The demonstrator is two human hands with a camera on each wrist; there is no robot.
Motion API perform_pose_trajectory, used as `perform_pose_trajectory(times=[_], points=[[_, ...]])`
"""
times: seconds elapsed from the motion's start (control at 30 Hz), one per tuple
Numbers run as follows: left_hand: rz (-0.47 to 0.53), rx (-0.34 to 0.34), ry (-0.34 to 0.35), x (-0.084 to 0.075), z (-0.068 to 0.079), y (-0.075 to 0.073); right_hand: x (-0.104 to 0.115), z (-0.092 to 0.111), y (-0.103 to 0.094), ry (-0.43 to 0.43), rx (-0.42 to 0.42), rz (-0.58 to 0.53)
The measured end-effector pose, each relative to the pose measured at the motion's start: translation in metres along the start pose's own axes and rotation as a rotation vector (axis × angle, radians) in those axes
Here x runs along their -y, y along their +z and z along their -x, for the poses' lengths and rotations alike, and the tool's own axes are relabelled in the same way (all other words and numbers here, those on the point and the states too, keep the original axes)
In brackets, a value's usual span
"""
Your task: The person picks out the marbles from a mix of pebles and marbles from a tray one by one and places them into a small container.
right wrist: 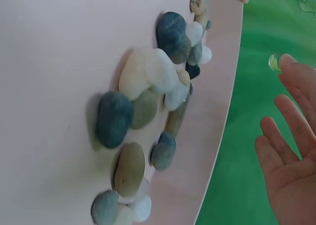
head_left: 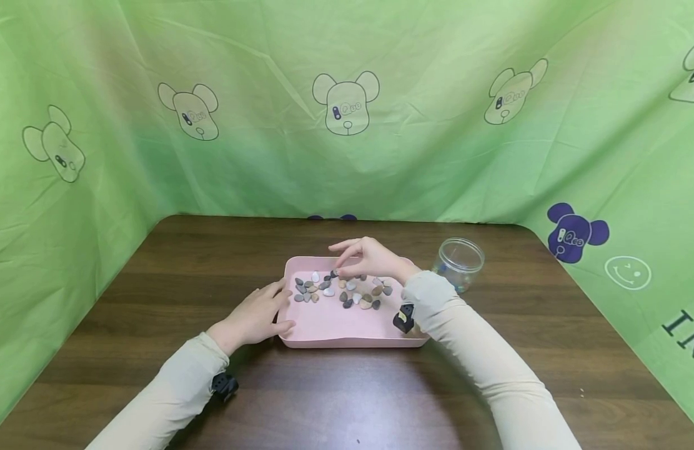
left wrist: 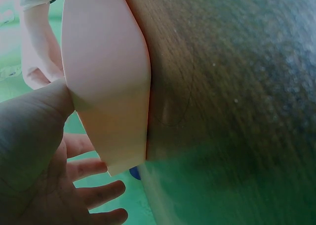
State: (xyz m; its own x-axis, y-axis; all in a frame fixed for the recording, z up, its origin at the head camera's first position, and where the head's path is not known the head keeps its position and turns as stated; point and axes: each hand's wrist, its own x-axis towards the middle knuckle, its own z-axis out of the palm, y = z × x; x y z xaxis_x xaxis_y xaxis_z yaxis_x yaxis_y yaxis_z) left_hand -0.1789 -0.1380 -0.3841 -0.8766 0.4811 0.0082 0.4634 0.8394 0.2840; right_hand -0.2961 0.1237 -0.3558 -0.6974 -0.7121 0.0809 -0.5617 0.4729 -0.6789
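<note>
A shallow pink tray [head_left: 335, 322] on the table has smooth pebbles [head_left: 366, 300] in grey, white and tan spread over its far half. My left hand [head_left: 257, 315] rests on the tray's left edge, its fingers loosely extended and its thumb on the rim near the front corner. Above the tray's far side, my right hand [head_left: 369, 257] pinches a small clear marble [right wrist: 274, 62] with a yellow-green streak at its fingertips. In the right wrist view, pebbles [right wrist: 131, 168] lie beside and partly over one another, close to the tray wall.
Right of the tray stands a clear round jar [head_left: 461, 262] with a few blue and green bits low inside, partly hidden by the right sleeve. A green printed curtain [head_left: 347, 169] borders the back and sides of the brown wooden table [head_left: 212, 250].
</note>
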Motion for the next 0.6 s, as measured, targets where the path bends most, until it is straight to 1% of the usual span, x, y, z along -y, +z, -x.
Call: perform_pose_trajectory(times=[0.23, 0.47, 0.6], points=[[-0.011, -0.006, 0.008, 0.000, 0.000, 0.000, -0.004, 0.009, -0.008, -0.006, -0.040, -0.058], [-0.005, -0.002, 0.004, 0.000, 0.001, 0.000, -0.011, 0.017, -0.016, -0.008, -0.071, -0.043], [-0.004, -0.004, 0.006, 0.000, 0.001, 0.000, -0.011, 0.023, -0.020, -0.008, -0.088, -0.037]])
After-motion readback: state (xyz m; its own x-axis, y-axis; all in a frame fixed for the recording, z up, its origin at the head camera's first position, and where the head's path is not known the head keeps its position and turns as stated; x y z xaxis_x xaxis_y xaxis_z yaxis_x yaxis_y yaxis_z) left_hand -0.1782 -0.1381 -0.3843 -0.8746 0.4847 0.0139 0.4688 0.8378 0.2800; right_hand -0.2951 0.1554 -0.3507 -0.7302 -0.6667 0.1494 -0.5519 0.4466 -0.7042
